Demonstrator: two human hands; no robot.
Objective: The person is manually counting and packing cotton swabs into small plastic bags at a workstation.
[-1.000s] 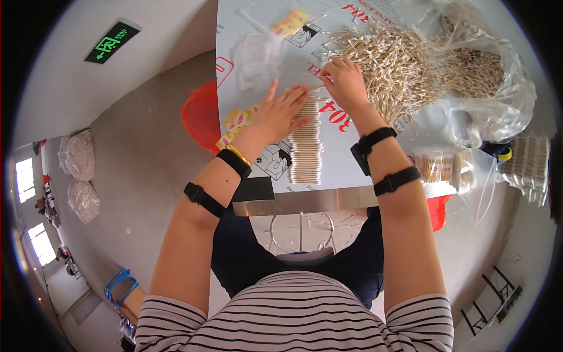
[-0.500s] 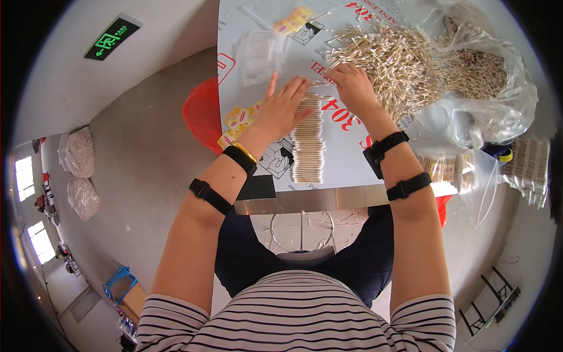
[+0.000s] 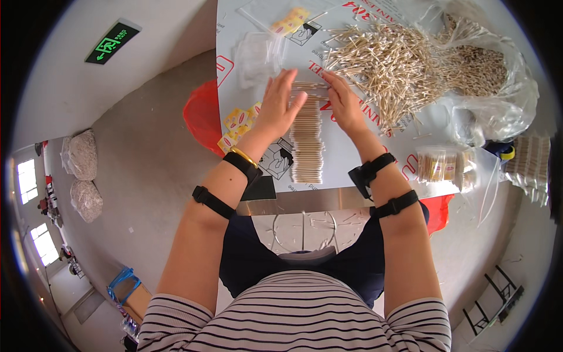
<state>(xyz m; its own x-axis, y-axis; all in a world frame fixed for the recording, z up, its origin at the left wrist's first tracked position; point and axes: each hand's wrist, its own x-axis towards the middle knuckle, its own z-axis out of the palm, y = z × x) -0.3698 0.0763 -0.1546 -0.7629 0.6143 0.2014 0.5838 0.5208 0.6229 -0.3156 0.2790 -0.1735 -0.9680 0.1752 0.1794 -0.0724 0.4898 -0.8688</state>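
A straight row of cotton swabs (image 3: 307, 144), laid side by side, runs along the grey table sheet. Several looser swabs (image 3: 309, 86) lie crosswise at its far end. On the left of that end, my left hand (image 3: 279, 107) is open, thumb apart from the stretched fingers. My right hand (image 3: 346, 105) is open on the other side, its fingertips by the ends of the loose swabs. Neither hand grips anything that I can see. A large heap of cotton swabs (image 3: 390, 73) spreads beyond my right hand, spilling from a clear plastic bag (image 3: 519, 114).
Clear empty pouches (image 3: 255, 58) and yellow printed cards (image 3: 239, 120) lie left of the hands. Filled swab packs (image 3: 440, 165) sit at the right near edge. A black flat piece (image 3: 260, 188) rests at the metal table edge (image 3: 316, 202). Red bags (image 3: 202, 114) hang beside the table.
My right hand has moved away from the heap, toward the near side, and now faces the left hand. The left hand has drawn slightly left, uncovering the far swabs.
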